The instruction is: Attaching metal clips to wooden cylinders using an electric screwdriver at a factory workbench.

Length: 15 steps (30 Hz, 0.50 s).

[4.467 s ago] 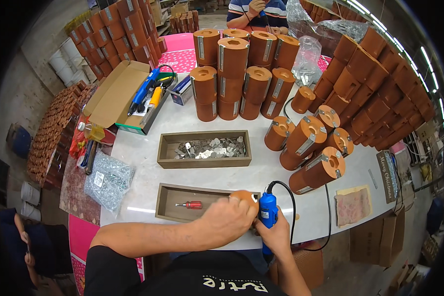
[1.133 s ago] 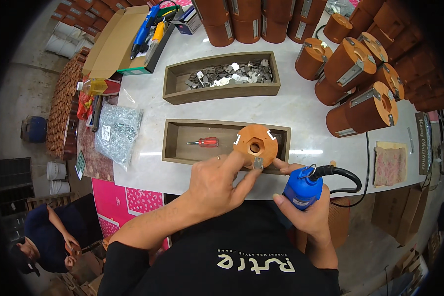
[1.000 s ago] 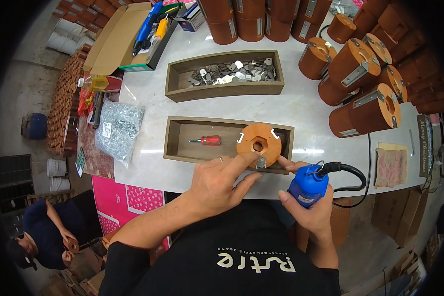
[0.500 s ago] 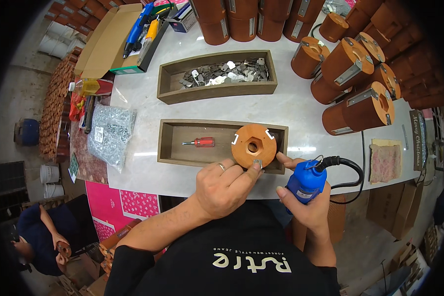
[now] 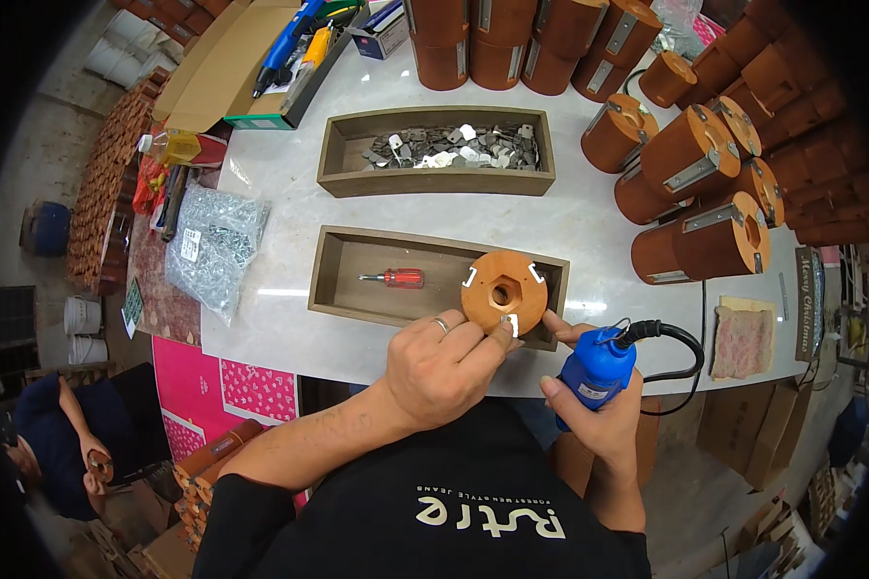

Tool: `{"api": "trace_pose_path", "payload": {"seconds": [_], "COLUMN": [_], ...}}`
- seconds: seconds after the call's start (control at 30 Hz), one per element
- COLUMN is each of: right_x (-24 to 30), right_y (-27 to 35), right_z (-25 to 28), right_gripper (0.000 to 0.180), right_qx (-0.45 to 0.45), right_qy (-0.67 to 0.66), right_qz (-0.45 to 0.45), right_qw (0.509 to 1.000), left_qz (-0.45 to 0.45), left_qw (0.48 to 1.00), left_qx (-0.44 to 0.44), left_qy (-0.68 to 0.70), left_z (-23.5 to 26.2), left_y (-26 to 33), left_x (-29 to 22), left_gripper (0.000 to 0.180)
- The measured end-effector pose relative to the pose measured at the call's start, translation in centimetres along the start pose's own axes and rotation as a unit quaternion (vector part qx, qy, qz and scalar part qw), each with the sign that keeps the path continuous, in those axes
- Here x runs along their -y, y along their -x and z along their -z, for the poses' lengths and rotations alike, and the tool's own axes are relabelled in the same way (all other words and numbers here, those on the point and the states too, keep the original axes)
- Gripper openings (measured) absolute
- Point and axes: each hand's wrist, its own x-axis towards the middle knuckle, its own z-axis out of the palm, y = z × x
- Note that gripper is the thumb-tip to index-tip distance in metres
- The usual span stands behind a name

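Looking down from above our own head, we see our left hand (image 5: 444,362) just below the middle of the frame, fingers closed on the lower edge of a round orange-brown wooden disc (image 5: 503,291) with a hexagonal hole at its centre. The disc rests on the right end of a shallow wooden tray (image 5: 357,280) at the middle of the frame, beside a small red-handled screwdriver (image 5: 396,278) lying inside the tray. Three small pale metal tabs show around the disc's rim, and our fingertips press at the lowest one. Our right hand (image 5: 599,405), lower right of centre, wraps a blue corded power tool (image 5: 599,367), its tip pointing toward the disc but partly hidden, so we cannot tell whether it touches. A second tray (image 5: 343,159) above holds a heap of loose metal tabs. Finished cylinders with metal straps (image 5: 695,154) crowd the upper right, and a clear bag of screws (image 5: 212,246) lies at the left. Judging by this, we are partway through fitting this piece: tabs are placed, fastening looks unfinished, and plenty of tabs remain.
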Motion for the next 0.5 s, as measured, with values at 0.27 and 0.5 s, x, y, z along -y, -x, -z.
{"api": "trace_pose_path", "payload": {"seconds": [0.27,0.5], "right_x": [0.3,2.8], "right_y": [0.2,1.1], "right_z": [-0.2,2.5], "right_gripper": [0.039,0.043], "right_qx": [-0.007,-0.074], "right_qy": [0.002,-0.138], "right_qz": [0.036,0.137], "right_qw": [0.999,0.978], "left_qz": [0.047,0.495], "left_qw": [0.998,0.573], "left_qx": [0.030,0.149], "left_qy": [0.028,0.636], "left_z": [1.2,5.9], "left_y": [-0.2,0.7], "left_x": [-0.6,0.1], "left_gripper": [0.029,0.030]}}
